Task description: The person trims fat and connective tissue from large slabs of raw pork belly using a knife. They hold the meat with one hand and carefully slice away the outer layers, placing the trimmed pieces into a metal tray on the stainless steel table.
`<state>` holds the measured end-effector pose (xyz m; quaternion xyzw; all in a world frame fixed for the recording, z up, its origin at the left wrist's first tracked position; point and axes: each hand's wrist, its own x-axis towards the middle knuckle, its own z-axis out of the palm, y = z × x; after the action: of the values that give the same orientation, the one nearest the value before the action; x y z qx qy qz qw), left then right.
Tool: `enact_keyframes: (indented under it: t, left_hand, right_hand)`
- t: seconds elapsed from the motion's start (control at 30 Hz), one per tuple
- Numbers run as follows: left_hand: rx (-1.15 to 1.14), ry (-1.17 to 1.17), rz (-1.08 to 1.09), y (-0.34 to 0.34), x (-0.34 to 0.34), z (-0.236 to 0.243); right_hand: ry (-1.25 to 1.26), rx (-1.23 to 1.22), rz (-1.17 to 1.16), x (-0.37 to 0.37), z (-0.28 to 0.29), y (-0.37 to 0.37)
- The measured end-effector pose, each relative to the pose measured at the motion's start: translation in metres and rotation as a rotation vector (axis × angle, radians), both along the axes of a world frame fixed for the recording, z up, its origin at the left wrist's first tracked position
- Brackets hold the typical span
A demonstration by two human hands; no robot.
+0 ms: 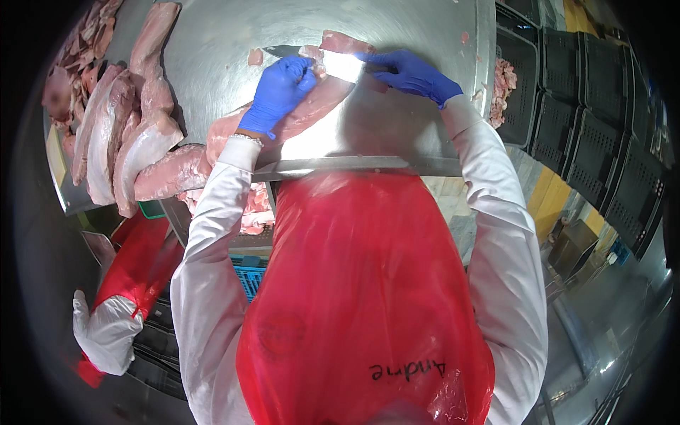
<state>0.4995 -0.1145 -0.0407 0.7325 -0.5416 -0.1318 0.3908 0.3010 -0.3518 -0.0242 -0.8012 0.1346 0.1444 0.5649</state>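
Note:
A long strip of pale pink meat (327,98) lies slantwise on the steel table. My left hand (283,92), in a blue glove, is closed on its upper side, fingers curled by a small raised flap. From the right, my right hand (411,74), also blue-gloved, grips a knife (343,66) with the index finger stretched along it. Glare whitens the broad blade, and its dark tip shows beyond my left hand. The handle is hidden in my right hand. Another meat piece (346,41) lies just past the blade, and a small scrap (256,57) sits left of the tip.
Several long meat cuts (106,134) are heaped on the table's left side. A black crate (516,85) with trimmings adjoins its right edge, beside stacked black crates (563,64). More meat (256,212) lies below the near edge. Another person's white-gloved hand (110,333) is at lower left.

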Motion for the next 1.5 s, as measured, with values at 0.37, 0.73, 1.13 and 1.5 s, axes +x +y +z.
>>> enact_keyframes:
  t: [0.37, 0.73, 1.13, 1.5]
  left_hand:
    - [-0.048, 0.051, 0.079, -0.002, 0.032, 0.036]
    - [-0.387, -0.168, 1.012, 0.330, 0.137, 0.161]
    - [0.745, 0.619, 0.769, 0.409, -0.106, -0.069]
    - [0.650, 0.582, 0.839, 0.371, -0.093, -0.036]
  right_hand:
    - [0.013, -0.175, 0.104, 0.020, -0.010, 0.061]
    - [0.342, -0.170, -0.571, -0.097, 0.096, 0.053]
    - [0.281, -0.141, -0.558, -0.045, 0.050, 0.092]
    - [0.352, -0.311, -0.037, 0.045, 0.037, 0.004]
